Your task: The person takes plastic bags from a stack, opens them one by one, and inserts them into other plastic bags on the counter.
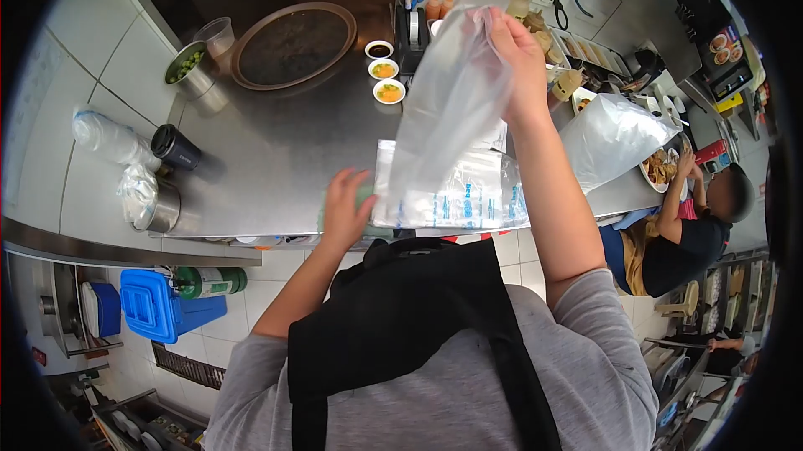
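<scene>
R hand [520, 58] approx 1 o'clock of view ctr, fingers pinching upper end of clear bag [447, 100]; bag hangs toward 7 o'clock, lower end over blue-print plastic pack [468, 192] on steel surface [276, 150]. L hand [341, 213] at 9 o'clock of pack, fingers spread, nothing seen in grip; can't tell if thumb touches pack edge. 3 cups [389, 92] at 11 o'clock of pack, 2nd bag [611, 142] approx 2–3 o'clock. To handle well: small firm R pinch, L fingers to opp. side, part layers gently; thin film prob. clings, could tear. Avoid swinging loose end into cups, esp. as liquid could spill.
</scene>
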Tool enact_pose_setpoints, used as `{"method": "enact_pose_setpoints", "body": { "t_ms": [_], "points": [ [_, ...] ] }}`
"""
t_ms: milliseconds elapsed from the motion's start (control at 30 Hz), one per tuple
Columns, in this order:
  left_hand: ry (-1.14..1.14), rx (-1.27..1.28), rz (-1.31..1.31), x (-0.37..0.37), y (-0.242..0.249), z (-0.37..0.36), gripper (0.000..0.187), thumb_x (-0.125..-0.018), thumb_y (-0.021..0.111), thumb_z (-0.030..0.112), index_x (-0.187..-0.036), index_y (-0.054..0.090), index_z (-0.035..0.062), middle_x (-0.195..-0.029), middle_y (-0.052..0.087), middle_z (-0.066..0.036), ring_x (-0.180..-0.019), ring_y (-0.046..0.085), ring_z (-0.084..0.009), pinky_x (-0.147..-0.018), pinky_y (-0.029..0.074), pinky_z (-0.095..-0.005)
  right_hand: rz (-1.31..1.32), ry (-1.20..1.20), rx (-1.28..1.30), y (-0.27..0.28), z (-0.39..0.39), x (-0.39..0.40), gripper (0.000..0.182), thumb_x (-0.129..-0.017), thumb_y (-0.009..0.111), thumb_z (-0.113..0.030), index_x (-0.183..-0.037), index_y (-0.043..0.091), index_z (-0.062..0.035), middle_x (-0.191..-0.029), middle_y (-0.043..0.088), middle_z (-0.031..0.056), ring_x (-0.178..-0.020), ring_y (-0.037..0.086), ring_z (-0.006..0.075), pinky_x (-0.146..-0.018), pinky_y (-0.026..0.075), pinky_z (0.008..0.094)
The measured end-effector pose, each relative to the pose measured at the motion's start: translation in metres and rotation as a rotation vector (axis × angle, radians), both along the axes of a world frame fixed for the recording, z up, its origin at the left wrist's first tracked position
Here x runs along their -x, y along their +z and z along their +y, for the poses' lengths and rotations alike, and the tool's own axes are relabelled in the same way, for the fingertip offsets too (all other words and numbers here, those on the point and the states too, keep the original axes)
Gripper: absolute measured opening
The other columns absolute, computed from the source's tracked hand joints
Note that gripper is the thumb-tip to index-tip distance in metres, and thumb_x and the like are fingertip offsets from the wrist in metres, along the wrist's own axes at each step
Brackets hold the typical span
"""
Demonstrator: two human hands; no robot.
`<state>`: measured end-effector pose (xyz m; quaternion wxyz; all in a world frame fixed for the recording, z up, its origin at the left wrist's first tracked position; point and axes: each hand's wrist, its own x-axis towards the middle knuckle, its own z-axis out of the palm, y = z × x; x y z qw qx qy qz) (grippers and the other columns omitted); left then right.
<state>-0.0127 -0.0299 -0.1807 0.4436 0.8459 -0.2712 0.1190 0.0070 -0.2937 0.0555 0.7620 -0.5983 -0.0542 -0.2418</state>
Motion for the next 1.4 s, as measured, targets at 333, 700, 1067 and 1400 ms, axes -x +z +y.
{"method": "enact_pose_setpoints", "body": {
  "t_ms": [333, 700, 1067, 1400],
  "points": [
    [-0.153, -0.089, 0.286, -0.009, 0.037, 0.023, 0.028, -0.088, 0.060, 0.008, -0.114, 0.056, 0.0020, -0.116, 0.056, -0.014, -0.108, 0.054, -0.0264, -0.092, 0.044, -0.0382, 0.351, 0.246, -0.045, -0.081, 0.047, -0.004, 0.021, -0.095, 0.058, -0.021, -0.101, 0.068, -0.0042, -0.086, 0.066, -0.0012, -0.075, 0.059, 0.0050, -0.066, 0.047, 0.0221],
    [0.091, 0.737, 0.644, 0.011, 0.128, 0.058, 0.022, -0.090, 0.067, 0.018, -0.104, 0.058, 0.0042, -0.091, 0.060, 0.001, -0.080, 0.054, -0.0056, -0.072, 0.044, -0.0226, 0.046, 0.110, 1.161, -0.243, 0.107, 0.003, 0.036, -0.091, 0.058, -0.028, -0.122, 0.055, -0.0089, -0.107, 0.061, 0.0071, -0.097, 0.059, 0.0205, -0.081, 0.049, 0.0392],
    [0.259, 0.731, 0.375, 0.025, 0.143, 0.023, 0.023, -0.090, 0.066, 0.016, -0.105, 0.055, 0.0039, -0.092, 0.059, 0.001, -0.080, 0.052, -0.0053, -0.072, 0.042, -0.0215, 0.048, 0.224, 0.669, -0.181, 0.103, 0.031, 0.014, -0.087, 0.063, -0.021, -0.092, 0.059, -0.0090, -0.096, 0.055, 0.0056, -0.092, 0.051, 0.0213, -0.077, 0.040, 0.0346],
    [0.170, 0.947, 0.541, 0.051, 0.119, -0.095, 0.049, -0.087, 0.068, 0.014, -0.127, 0.042, 0.0008, -0.122, 0.053, -0.011, -0.112, 0.051, -0.0185, -0.097, 0.038, -0.0339, 0.247, 0.044, 0.153, -0.097, 0.006, 0.109, 0.015, -0.093, 0.060, -0.014, -0.100, 0.065, -0.0015, -0.078, 0.061, 0.0027, -0.071, 0.052, 0.0073, -0.067, 0.045, 0.0235]
  ]
}}
